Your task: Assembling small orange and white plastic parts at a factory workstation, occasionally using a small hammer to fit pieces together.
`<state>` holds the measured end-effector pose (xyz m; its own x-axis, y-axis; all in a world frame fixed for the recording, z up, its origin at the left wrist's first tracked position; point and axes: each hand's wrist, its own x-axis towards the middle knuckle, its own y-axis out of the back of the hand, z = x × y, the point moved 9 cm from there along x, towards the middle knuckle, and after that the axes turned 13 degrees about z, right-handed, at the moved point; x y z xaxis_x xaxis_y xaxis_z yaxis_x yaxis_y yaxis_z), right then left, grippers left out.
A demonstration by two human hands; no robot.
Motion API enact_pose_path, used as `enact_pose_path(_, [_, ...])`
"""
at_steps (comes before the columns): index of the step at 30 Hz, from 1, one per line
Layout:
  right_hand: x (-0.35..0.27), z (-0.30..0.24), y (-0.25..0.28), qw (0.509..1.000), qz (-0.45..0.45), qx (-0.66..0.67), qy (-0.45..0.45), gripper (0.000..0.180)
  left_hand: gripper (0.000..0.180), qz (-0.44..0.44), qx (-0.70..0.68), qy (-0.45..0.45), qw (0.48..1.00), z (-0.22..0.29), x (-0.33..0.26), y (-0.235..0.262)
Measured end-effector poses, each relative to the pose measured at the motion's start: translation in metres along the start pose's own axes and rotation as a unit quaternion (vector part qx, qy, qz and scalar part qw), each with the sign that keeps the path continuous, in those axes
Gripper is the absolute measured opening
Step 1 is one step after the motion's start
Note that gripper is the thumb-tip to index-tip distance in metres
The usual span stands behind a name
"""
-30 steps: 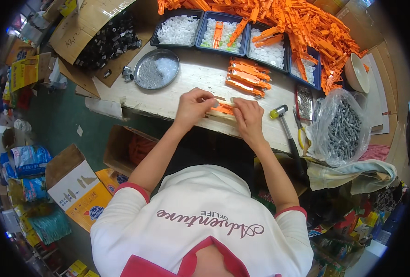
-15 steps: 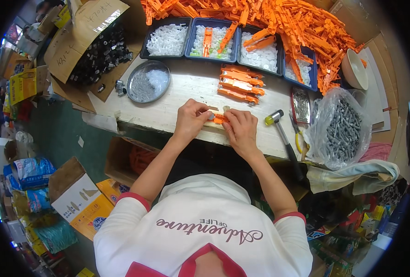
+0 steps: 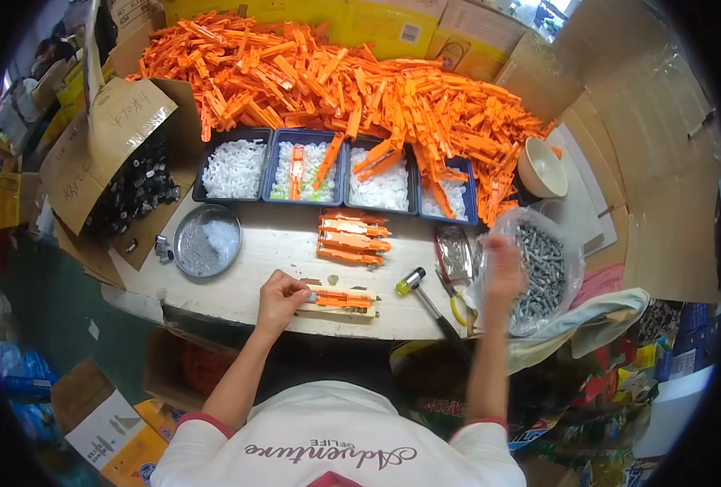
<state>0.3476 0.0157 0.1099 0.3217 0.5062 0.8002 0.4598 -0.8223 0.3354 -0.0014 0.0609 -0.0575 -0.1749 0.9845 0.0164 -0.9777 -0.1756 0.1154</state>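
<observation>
An orange plastic part [image 3: 343,299] lies in a long cream-coloured block [image 3: 369,310] near the table's front edge. My left hand [image 3: 283,302] is closed in a pinch on a small grey piece [image 3: 310,297] at the left end of that part. Smeared by motion, my right hand [image 3: 504,272] is raised at the left edge of a clear plastic bag [image 3: 573,272] full of grey metal screw-like pieces [image 3: 539,264]; its fingers cannot be made out. Several orange parts with metal strips [image 3: 352,242] lie stacked just behind the block.
A yellow-headed hammer [image 3: 412,281], yellow-handled pliers [image 3: 456,307] and a packet of small pins [image 3: 454,252] lie right. A round metal dish [image 3: 207,271] stands left. Blue trays [image 3: 267,195] of white pieces line the back, before heaped orange parts [image 3: 295,77]. A bowl [image 3: 543,169] stands far right.
My right hand has left the orange part and moved right to the bag. My left hand stays at the part's left end. The view has tilted up, showing more of the orange heap.
</observation>
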Motion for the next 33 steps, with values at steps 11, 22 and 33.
enact_pose_path(11, [0.066,-0.036,0.086,0.972,0.082,0.217,-0.023,0.018,0.010,-0.007,0.055,-0.025,0.998,0.011,0.012,-0.001])
enact_pose_path(22, [-0.046,0.026,-0.060,0.966,-0.243,-0.088,0.009,0.011,0.020,-0.108,0.309,-0.156,0.932,0.041,0.061,-0.027])
enact_pose_path(33, [-0.043,0.107,-0.084,0.884,-0.316,-0.338,-0.063,0.019,0.017,-0.058,0.566,-0.201,0.797,0.069,0.224,-0.062])
